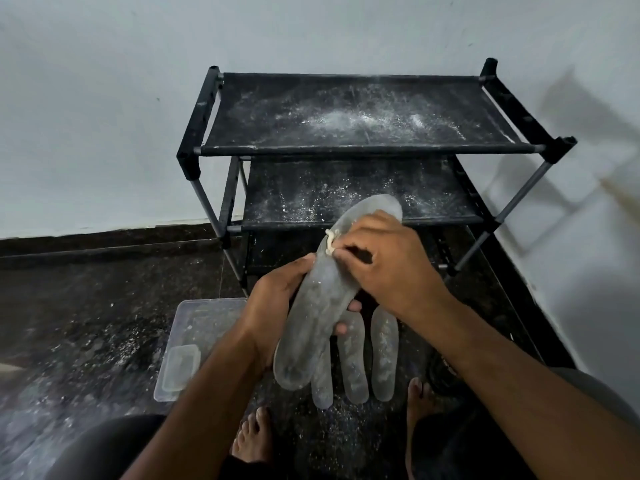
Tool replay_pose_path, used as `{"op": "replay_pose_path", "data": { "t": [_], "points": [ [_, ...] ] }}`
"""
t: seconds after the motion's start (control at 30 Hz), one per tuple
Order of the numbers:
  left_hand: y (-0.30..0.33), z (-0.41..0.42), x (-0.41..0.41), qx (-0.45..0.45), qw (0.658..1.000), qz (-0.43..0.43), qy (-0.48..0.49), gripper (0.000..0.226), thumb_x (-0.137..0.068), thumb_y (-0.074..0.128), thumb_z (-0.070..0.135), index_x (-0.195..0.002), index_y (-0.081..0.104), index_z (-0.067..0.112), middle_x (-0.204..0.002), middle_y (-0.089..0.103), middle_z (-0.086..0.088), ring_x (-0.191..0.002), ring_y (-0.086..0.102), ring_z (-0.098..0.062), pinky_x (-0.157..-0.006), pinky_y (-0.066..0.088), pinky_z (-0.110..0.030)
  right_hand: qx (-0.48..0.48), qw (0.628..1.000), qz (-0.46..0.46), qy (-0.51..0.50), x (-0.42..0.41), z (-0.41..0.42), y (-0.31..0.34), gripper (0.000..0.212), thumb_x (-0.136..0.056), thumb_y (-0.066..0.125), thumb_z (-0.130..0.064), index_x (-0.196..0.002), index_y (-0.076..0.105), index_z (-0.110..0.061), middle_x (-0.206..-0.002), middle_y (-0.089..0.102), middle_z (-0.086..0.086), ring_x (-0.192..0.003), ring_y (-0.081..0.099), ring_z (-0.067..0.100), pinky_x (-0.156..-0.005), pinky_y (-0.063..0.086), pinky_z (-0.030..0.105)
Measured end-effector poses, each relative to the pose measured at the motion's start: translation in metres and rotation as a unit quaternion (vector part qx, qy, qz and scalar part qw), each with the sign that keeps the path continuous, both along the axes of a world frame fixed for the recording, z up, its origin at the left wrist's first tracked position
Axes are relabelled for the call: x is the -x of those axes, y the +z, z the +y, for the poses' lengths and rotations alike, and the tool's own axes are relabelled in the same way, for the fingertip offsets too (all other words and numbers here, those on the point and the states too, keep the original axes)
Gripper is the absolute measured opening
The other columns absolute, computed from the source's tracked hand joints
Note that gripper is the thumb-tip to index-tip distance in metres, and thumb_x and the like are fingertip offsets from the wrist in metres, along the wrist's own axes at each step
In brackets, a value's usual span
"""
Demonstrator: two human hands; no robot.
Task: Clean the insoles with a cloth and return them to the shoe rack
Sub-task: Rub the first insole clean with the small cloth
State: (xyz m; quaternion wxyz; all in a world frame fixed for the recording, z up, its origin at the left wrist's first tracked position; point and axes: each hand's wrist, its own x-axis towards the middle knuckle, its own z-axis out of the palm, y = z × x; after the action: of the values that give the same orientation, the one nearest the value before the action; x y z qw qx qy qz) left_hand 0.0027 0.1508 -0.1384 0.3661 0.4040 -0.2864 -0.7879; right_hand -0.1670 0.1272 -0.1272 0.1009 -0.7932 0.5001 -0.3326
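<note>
Insole wipe in front of the shoe rack (346, 147)

Left hand (277, 299) fingers curl round the grey insole (318, 306); right hand (384, 261) pinches a small cloth (330, 241) against it. Three insoles (382, 355) lie on the floor.

Bare forearms (214, 386), no sleeves in view; dark shorts (104, 445) over both knees; 2 bare feet (252, 434).

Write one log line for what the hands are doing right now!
left hand: holds grey foam insole | right hand: rubs small whitish cloth on it | three grey insoles: on floor
</note>
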Motion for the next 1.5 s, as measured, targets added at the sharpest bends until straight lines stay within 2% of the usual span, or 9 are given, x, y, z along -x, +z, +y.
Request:
{"op": "replay_pose_path", "data": {
  "t": [0.2, 0.33, 0.5, 0.67, 0.83, 0.97, 1.27, 1.4, 1.5],
  "points": [
    [0.002, -0.001, -0.003, -0.007, 1.000, 0.000, 0.022, 0.045, -0.105, 0.046, 0.032, -0.089, 0.077, 0.003, -0.080, 0.071, -0.018, -0.063, 0.069, -0.029, -0.058, 0.058, -0.041, -0.087, 0.988, 0.027, 0.127, -0.015, 0.018, 0.000, 0.009, -0.087, 0.070, -0.021, -0.088, 0.075, -0.015, -0.085, 0.062, -0.006, -0.088, 0.051, 0.008, -0.079, 0.045, 0.025],
    [0.003, -0.001, -0.005, 0.012, 1.000, -0.022, 0.015, 0.051, -0.108, 0.040, 0.035, -0.119, 0.069, -0.005, -0.107, 0.073, -0.028, -0.085, 0.073, -0.039, -0.065, 0.059, -0.042, -0.002, 1.000, 0.004, 0.013, 0.000, 0.003, 0.002, 0.008, -0.087, 0.071, -0.018, -0.090, 0.074, -0.012, -0.086, 0.064, -0.004, -0.088, 0.054, 0.011, -0.082, 0.049, 0.032],
    [0.003, 0.000, -0.005, 0.031, 0.998, -0.040, 0.028, 0.044, -0.106, 0.045, 0.032, -0.093, 0.074, 0.001, -0.086, 0.070, -0.022, -0.064, 0.069, -0.030, -0.057, 0.059, -0.040, -0.083, 0.992, 0.023, 0.095, -0.016, 0.020, 0.000, 0.010, -0.089, 0.068, -0.021, -0.088, 0.074, -0.012, -0.083, 0.061, -0.004, -0.083, 0.048, 0.006, -0.077, 0.043, 0.020],
    [0.003, 0.002, -0.002, 0.027, 0.999, -0.041, 0.014, 0.049, -0.109, 0.040, 0.034, -0.117, 0.070, -0.004, -0.103, 0.074, -0.028, -0.080, 0.074, -0.037, -0.061, 0.059, -0.040, -0.026, 1.000, 0.003, 0.000, 0.001, 0.004, 0.006, 0.008, -0.087, 0.070, -0.020, -0.087, 0.075, -0.013, -0.085, 0.066, -0.004, -0.086, 0.056, 0.010, -0.082, 0.050, 0.030],
    [-0.001, 0.001, 0.000, 0.026, 0.997, -0.048, 0.052, 0.051, -0.107, 0.046, 0.030, -0.076, 0.078, 0.005, -0.072, 0.070, -0.016, -0.056, 0.067, -0.025, -0.052, 0.059, -0.036, -0.134, 0.984, 0.025, 0.113, -0.015, 0.022, 0.003, 0.008, -0.088, 0.069, -0.025, -0.087, 0.073, -0.018, -0.084, 0.060, -0.010, -0.086, 0.050, 0.002, -0.078, 0.043, 0.017],
    [-0.003, -0.002, -0.002, 0.023, 0.997, -0.048, 0.060, 0.046, -0.107, 0.047, 0.035, -0.109, 0.077, 0.000, -0.102, 0.074, -0.024, -0.080, 0.073, -0.034, -0.070, 0.056, -0.042, -0.049, 0.998, 0.015, 0.026, -0.001, 0.005, 0.005, 0.009, -0.087, 0.071, -0.021, -0.083, 0.074, -0.014, -0.080, 0.063, -0.006, -0.086, 0.052, 0.009, -0.079, 0.047, 0.026],
    [-0.005, -0.002, -0.004, 0.031, 0.996, -0.066, 0.059, 0.049, -0.108, 0.042, 0.036, -0.116, 0.074, -0.001, -0.108, 0.073, -0.029, -0.089, 0.073, -0.039, -0.071, 0.060, -0.042, -0.051, 0.999, 0.007, 0.005, 0.000, 0.003, 0.003, 0.010, -0.087, 0.070, -0.024, -0.088, 0.075, -0.015, -0.084, 0.066, -0.006, -0.087, 0.055, 0.009, -0.082, 0.050, 0.032],
    [-0.005, -0.001, -0.003, 0.021, 0.996, -0.057, 0.061, 0.046, -0.106, 0.047, 0.033, -0.094, 0.078, 0.001, -0.086, 0.072, -0.021, -0.068, 0.069, -0.030, -0.063, 0.059, -0.041, -0.121, 0.985, 0.040, 0.115, -0.012, 0.016, 0.001, 0.010, -0.087, 0.072, -0.023, -0.092, 0.076, -0.016, -0.087, 0.066, -0.007, -0.088, 0.056, 0.008, -0.083, 0.046, 0.025],
    [-0.006, -0.001, -0.002, 0.016, 0.996, -0.072, 0.059, 0.049, -0.107, 0.043, 0.035, -0.114, 0.073, -0.002, -0.107, 0.074, -0.028, -0.088, 0.073, -0.038, -0.070, 0.060, -0.043, -0.083, 0.996, 0.018, 0.037, 0.001, 0.005, 0.003, 0.008, -0.087, 0.071, -0.022, -0.092, 0.076, -0.017, -0.086, 0.066, -0.007, -0.087, 0.055, 0.006, -0.078, 0.045, 0.015]
  ]
}}
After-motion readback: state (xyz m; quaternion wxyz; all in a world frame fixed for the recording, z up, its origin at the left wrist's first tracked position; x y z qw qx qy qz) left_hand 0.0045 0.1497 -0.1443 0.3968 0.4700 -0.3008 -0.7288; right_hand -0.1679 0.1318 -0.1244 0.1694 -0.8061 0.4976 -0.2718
